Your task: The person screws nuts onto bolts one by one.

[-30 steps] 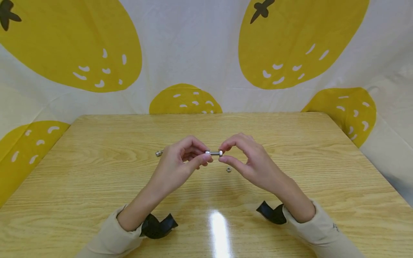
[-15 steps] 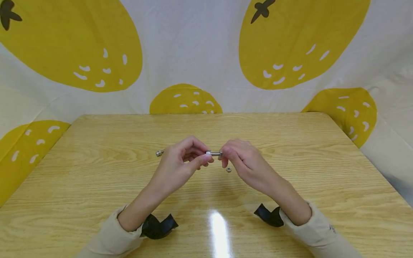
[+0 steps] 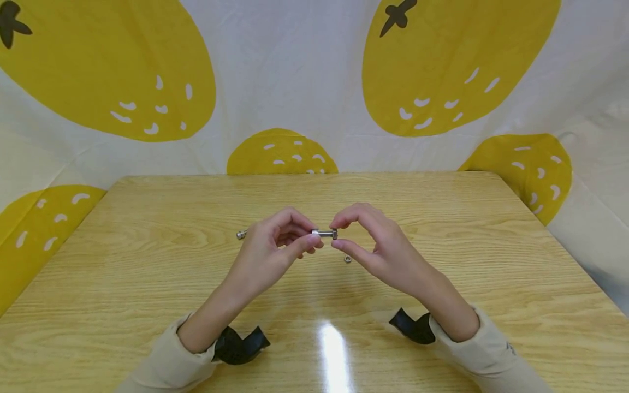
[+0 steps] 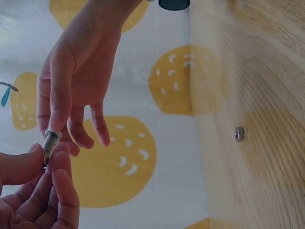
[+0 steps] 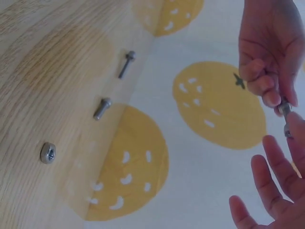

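Note:
My left hand (image 3: pixel 275 245) pinches the head of a silver bolt (image 3: pixel 325 234) between thumb and fingers, holding it level above the table. On the bolt's right end sits a hex nut (image 3: pixel 334 234), which my right hand (image 3: pixel 383 245) pinches with the thumb below and a finger above. Bare shank shows between head and nut. In the left wrist view the threads of the bolt (image 4: pixel 48 143) run between both hands. From the right wrist, the nut (image 5: pixel 288 130) is partly covered by my right fingers (image 5: pixel 298 126).
A loose nut (image 3: pixel 348 259) lies on the wooden table (image 3: pixel 196 305) below my right hand. Two more bolts, a thinner one (image 5: pixel 126 64) and a thicker one (image 5: pixel 102 109), lie on the table. Patterned cloth (image 3: pixel 290 82) hangs behind.
Half a second ago my right thumb and fingers were rolled over the nut; now they are back above and below it, leaving its face visible. My left hand and the bolt have stayed in place.

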`<action>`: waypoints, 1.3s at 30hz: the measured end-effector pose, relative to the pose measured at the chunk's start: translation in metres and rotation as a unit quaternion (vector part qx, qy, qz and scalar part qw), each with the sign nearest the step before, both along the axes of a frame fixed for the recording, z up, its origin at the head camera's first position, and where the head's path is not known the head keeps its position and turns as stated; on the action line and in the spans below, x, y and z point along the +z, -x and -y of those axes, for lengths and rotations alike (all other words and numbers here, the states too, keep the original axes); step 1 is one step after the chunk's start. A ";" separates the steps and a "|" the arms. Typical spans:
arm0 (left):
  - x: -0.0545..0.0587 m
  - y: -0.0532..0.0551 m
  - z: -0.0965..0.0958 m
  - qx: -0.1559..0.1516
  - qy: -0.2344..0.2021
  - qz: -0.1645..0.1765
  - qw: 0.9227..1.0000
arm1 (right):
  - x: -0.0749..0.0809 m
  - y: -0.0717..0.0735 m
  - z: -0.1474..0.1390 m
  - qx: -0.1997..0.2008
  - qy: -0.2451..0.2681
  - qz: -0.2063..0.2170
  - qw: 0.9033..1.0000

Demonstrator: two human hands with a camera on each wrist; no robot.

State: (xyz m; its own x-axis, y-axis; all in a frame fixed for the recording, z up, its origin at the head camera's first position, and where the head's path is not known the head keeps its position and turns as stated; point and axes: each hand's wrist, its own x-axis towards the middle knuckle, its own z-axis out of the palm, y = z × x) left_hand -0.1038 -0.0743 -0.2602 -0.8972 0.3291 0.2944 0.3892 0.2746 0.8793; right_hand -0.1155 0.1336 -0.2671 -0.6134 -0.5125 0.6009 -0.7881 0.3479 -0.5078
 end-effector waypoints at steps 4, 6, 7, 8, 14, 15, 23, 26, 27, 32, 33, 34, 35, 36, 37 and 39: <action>0.000 0.000 0.000 -0.004 -0.002 0.003 1.000 | 0.000 -0.001 0.000 -0.010 -0.006 0.007 1.000; 0.001 0.000 0.000 -0.006 -0.004 0.006 1.000 | 0.001 -0.002 0.000 -0.014 -0.014 0.020 1.000; 0.001 0.000 0.000 -0.008 -0.006 0.007 1.000 | 0.001 -0.003 0.000 -0.016 -0.018 0.028 0.999; 0.001 0.000 0.000 -0.010 -0.009 0.007 1.000 | 0.001 -0.003 0.000 -0.018 -0.024 0.036 0.999; 0.000 -0.001 0.000 -0.022 -0.019 0.005 1.000 | -0.002 -0.002 0.001 -0.036 -0.047 0.052 0.997; 0.000 -0.001 -0.001 -0.023 -0.017 0.003 1.000 | -0.002 -0.002 0.001 -0.039 -0.050 0.050 0.997; -0.001 0.000 -0.002 -0.016 -0.006 -0.006 1.000 | 0.003 -0.004 -0.002 -0.050 -0.061 0.092 0.993; -0.002 0.000 -0.001 -0.016 -0.006 -0.006 1.000 | 0.003 -0.005 -0.002 -0.036 -0.052 0.085 0.994; -0.002 0.000 -0.001 -0.016 -0.006 -0.006 1.000 | 0.003 -0.005 -0.002 -0.030 -0.049 0.074 0.996; -0.001 0.001 -0.001 -0.015 -0.007 0.000 1.000 | 0.002 -0.003 -0.002 -0.010 -0.034 0.030 0.999; -0.001 0.001 0.000 -0.016 -0.008 0.000 1.000 | 0.002 -0.002 -0.002 -0.008 -0.034 0.026 0.999; -0.001 0.001 0.000 -0.018 -0.009 -0.001 1.000 | 0.002 -0.002 -0.002 -0.006 -0.033 0.023 0.999; -0.001 0.001 0.000 -0.019 -0.010 -0.002 1.000 | 0.002 -0.001 -0.002 -0.005 -0.034 0.021 0.999; -0.001 0.001 0.000 -0.021 -0.011 -0.003 1.000 | 0.001 -0.001 -0.001 -0.004 -0.035 0.020 0.999; -0.001 0.001 0.000 -0.023 -0.012 -0.004 1.000 | 0.001 -0.001 -0.001 -0.003 -0.036 0.020 0.999; -0.001 0.000 0.000 -0.026 -0.013 -0.007 1.000 | 0.001 0.000 -0.001 -0.007 -0.039 0.024 0.999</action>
